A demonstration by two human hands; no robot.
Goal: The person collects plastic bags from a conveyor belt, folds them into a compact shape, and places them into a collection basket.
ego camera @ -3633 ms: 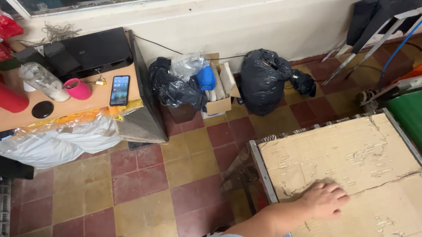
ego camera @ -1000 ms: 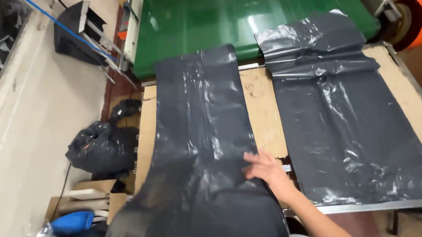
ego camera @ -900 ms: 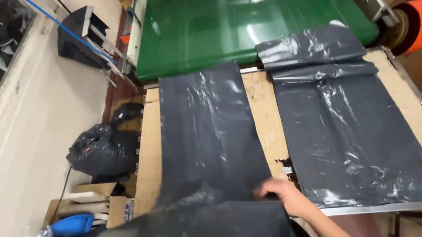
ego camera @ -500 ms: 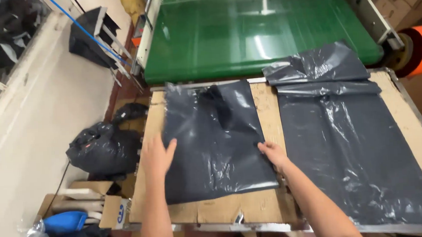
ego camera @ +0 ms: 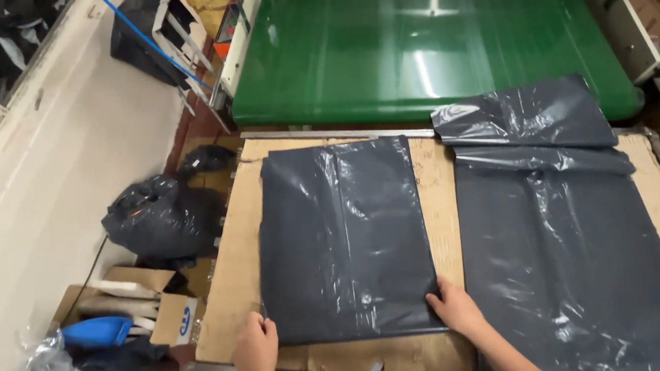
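Observation:
A folded dark grey plastic bag lies flat on the cardboard-covered table. My left hand rests at the bag's near left corner, fingers curled on the cardboard edge beside it. My right hand presses flat on the bag's near right corner. A second, longer dark plastic bag lies spread out to the right, its far end crumpled.
A green conveyor belt runs behind the table. On the floor to the left sit a full black rubbish bag, a cardboard box and a blue object. A pale wall stands at left.
The long bag on the left has been folded in half into a shorter rectangle. Both hands have slid back to its near corners, and the view has tilted slightly.

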